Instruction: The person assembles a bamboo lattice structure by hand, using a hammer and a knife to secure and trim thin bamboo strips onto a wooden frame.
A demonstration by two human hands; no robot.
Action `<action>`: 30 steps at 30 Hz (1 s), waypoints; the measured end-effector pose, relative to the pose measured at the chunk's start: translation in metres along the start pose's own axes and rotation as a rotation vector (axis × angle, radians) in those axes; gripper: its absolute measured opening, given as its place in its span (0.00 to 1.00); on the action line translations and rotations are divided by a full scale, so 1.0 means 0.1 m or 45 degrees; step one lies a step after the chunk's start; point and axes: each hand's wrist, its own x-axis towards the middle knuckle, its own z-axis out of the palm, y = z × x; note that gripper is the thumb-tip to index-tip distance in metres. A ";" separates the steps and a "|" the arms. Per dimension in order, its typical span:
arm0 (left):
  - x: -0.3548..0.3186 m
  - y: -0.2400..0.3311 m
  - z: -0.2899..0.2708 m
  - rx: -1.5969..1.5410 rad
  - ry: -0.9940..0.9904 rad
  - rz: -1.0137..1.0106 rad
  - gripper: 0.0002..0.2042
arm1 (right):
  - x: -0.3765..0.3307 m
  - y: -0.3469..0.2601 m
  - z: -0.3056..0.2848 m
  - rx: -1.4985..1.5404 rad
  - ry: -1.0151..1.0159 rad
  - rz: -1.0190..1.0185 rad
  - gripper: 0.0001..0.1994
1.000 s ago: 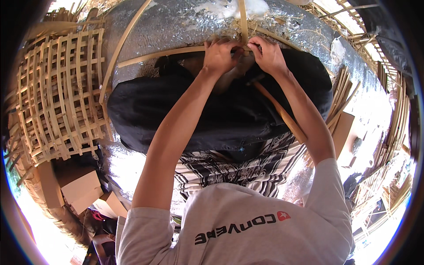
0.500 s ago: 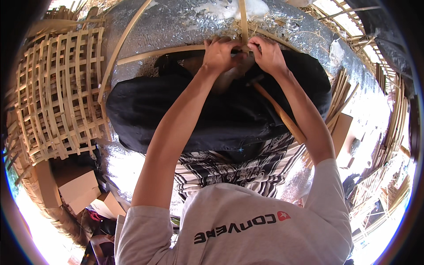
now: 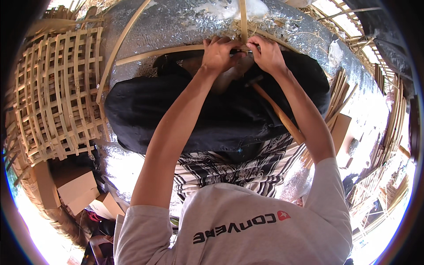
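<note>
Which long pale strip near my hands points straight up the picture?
The strip at top centre, its lower end between your left hand and right hand; the others slant or curve.

Beyond the person's lap [image 3: 145, 117], the left hand [image 3: 218, 55] and right hand [image 3: 266, 55] sit side by side at the near end of a slat [image 3: 243, 22]. A hammer [image 3: 277, 111] lies across the lap, beside the right forearm [image 3: 309, 117]. Left is a lattice panel [image 3: 64, 100], with cardboard boxes [image 3: 79, 192] nearer; right are strips [image 3: 338, 95].
</note>
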 end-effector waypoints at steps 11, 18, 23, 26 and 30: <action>0.17 -0.03 0.10 -0.310 -0.012 -0.094 0.09 | 0.02 0.00 0.03 -0.077 0.042 -0.067 0.04; 0.16 0.15 -0.01 -0.182 -0.012 -0.060 0.11 | 0.01 -0.01 0.01 -0.091 0.019 0.015 0.05; 0.16 0.12 0.08 -0.432 0.069 -0.096 0.10 | 0.02 -0.03 0.03 -0.094 0.003 0.012 0.05; 0.17 0.10 0.10 -0.525 0.100 -0.087 0.09 | 0.04 -0.07 0.01 -0.110 -0.034 0.044 0.04; 0.17 0.14 0.16 -0.587 0.180 -0.094 0.08 | 0.05 -0.06 -0.04 -0.055 -0.005 -0.023 0.05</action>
